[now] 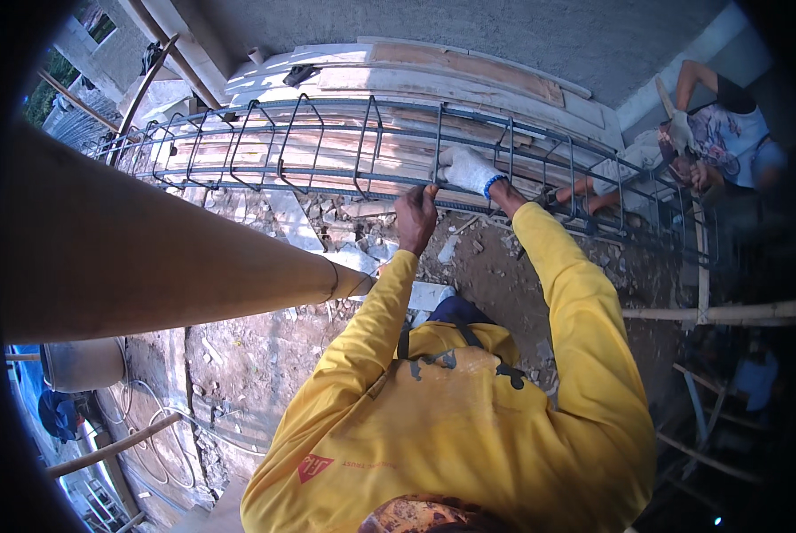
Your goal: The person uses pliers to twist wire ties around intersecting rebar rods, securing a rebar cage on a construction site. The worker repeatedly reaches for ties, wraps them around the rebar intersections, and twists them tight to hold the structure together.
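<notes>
A long rebar cage (327, 129), made of dark steel bars with square stirrups around them, stretches across in front of me. My left hand (415, 215) is bare and closed at the cage's near lower bar, beside the foot of a stirrup. Whatever its fingers pinch is too small to make out. Just right of it, my right hand (467, 169) wears a white knit glove with a blue cuff. Its fingers are closed around that same stirrup (439, 133), above the near bar. Both arms are in yellow sleeves.
Wooden planks (469, 75) lie behind the cage along a grey wall. A thick bamboo pole (194, 235) slants in close on my left. Another person (726, 133) squats at the cage's right end. Rubble (344, 222) covers the ground; a bucket (83, 364) and hose (154, 444) sit lower left.
</notes>
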`<state>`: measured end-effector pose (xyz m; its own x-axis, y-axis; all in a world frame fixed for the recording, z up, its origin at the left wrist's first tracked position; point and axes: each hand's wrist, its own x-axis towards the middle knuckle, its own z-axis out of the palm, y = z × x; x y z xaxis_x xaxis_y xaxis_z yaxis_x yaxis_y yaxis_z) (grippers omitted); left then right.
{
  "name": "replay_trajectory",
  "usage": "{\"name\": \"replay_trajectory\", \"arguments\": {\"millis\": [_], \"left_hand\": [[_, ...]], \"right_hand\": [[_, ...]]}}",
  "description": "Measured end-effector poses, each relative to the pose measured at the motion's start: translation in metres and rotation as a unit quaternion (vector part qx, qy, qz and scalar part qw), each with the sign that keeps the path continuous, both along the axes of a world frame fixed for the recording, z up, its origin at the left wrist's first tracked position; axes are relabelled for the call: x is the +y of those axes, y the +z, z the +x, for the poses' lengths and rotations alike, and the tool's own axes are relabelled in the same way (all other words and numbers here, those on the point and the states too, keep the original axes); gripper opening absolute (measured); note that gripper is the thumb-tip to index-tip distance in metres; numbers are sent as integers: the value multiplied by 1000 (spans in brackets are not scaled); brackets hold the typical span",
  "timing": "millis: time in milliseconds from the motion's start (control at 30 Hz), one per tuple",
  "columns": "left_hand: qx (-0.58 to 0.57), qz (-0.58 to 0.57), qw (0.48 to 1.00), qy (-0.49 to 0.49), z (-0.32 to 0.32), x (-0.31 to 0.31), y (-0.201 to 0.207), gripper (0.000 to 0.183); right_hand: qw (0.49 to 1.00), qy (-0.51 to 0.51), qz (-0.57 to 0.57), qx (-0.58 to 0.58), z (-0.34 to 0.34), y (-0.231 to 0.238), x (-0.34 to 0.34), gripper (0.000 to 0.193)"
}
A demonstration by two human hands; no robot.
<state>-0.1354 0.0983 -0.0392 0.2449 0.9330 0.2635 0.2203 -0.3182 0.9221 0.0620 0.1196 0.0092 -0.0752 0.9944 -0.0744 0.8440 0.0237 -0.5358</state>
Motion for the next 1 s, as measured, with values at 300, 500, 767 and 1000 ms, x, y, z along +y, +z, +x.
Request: {"name": "replay_trajectory", "arguments": {"millis": [300, 500, 767, 1000], "left_hand": [[-37, -6, 999, -12, 6, 1, -4, 44], [-31, 9, 999, -40, 0, 5, -16, 45], [101, -212, 951, -201, -32, 22, 17, 28], [37, -81, 985, -148, -42, 20, 74, 25]], "right_hand": [[951, -29, 208, -227, -31, 28, -35, 22], [973, -60, 36, -222, -54, 39, -44, 30], [964, -212, -14, 163, -62, 27, -58, 25], [877, -347, 121, 309, -113, 6, -89, 17]]}}
